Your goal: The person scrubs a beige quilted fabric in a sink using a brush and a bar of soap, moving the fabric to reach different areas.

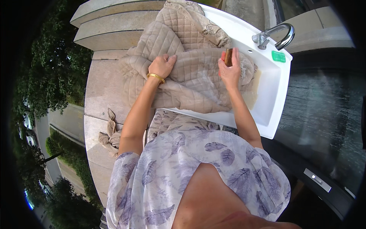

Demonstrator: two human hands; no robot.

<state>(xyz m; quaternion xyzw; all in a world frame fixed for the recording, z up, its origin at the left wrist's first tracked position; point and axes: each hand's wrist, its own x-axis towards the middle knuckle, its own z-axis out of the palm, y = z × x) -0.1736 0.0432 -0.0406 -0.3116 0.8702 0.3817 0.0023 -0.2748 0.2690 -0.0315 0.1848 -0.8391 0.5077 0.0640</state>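
A beige quilted cover (197,83) with a patterned border lies bunched over a white sink (268,114) and its left side. My left hand (163,66), with a gold bangle at the wrist, is curled down on the cloth and grips a fold of it. In my right hand (231,70) is a brown-backed scrubbing brush (228,57) with red along its side, held over the right part of the cover. Whitish suds streak the fabric beside this hand. Cloudy brownish water (254,91) stands in the basin, partly hidden by the cover.
A chrome faucet (276,35) rises at the sink's back right corner, near a green bar (278,56) bearing writing, likely soap. Left are a stone ledge (105,77) and a knotted beige cloth (111,134). A dark glass window panel (323,114) borders the sink's right side.
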